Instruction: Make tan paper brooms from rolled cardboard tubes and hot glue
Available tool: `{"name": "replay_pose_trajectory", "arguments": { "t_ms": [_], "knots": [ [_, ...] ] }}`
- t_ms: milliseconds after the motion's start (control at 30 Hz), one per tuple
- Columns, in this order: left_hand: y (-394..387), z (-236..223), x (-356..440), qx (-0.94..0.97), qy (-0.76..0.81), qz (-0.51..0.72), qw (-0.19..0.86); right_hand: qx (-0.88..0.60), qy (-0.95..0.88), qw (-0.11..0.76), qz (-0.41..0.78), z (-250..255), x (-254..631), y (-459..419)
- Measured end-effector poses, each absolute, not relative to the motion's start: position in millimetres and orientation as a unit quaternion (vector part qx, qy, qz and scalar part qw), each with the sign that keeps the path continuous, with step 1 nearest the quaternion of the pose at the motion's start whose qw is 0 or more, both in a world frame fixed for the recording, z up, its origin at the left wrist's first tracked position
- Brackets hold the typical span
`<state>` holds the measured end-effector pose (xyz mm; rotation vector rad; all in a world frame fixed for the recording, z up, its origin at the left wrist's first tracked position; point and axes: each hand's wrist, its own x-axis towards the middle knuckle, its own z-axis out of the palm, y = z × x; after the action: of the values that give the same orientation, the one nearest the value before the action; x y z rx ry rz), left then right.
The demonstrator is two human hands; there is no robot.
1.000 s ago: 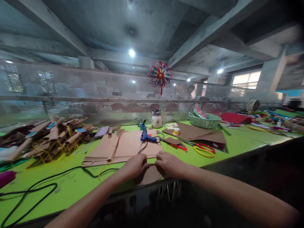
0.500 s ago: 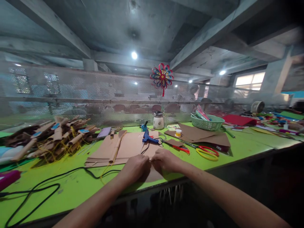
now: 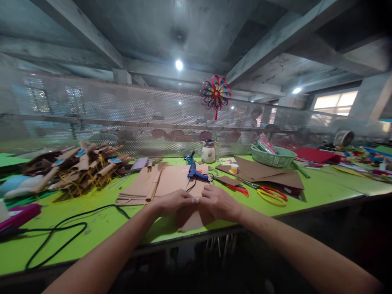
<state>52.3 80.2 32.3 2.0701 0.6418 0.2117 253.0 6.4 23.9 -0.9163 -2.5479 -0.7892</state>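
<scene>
I see left hand [image 3: 177, 201] and right hand [image 3: 219, 203] pinching card's [image 3: 191, 221] far edge, fingers curled nearly closed. Card lies nearside of fingertips, over bench [image 3: 104, 241] edge; neither hand nearer (long axis unclear).

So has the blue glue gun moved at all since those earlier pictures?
No, not visibly. Against the white jar, the blue glue gun keeps the same position and angle; the whole view has shifted instead.
</scene>
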Motion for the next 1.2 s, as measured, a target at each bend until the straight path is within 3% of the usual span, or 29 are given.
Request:
{"name": "replay_pose_trajectory", "arguments": {
  "t_ms": [200,433,700,933,1200],
  "knots": [
    [74,26,50,0.847,0.246,0.12,0.456,-0.331,-0.892,0.18,-0.249,20,250,0],
    [67,26,55,0.885,0.218,0.121,0.393,-0.425,-0.873,0.226,0.078,28,255,-5],
    [64,18,58,0.912,0.224,0.168,0.299,-0.448,-0.774,0.309,0.324,23,263,10],
    [59,23,57,0.909,0.216,0.148,0.325,-0.461,-0.72,0.332,0.399,22,265,12],
    [61,25,55,0.89,0.222,0.14,0.372,-0.471,-0.71,0.346,0.393,23,262,11]
  ]
}}
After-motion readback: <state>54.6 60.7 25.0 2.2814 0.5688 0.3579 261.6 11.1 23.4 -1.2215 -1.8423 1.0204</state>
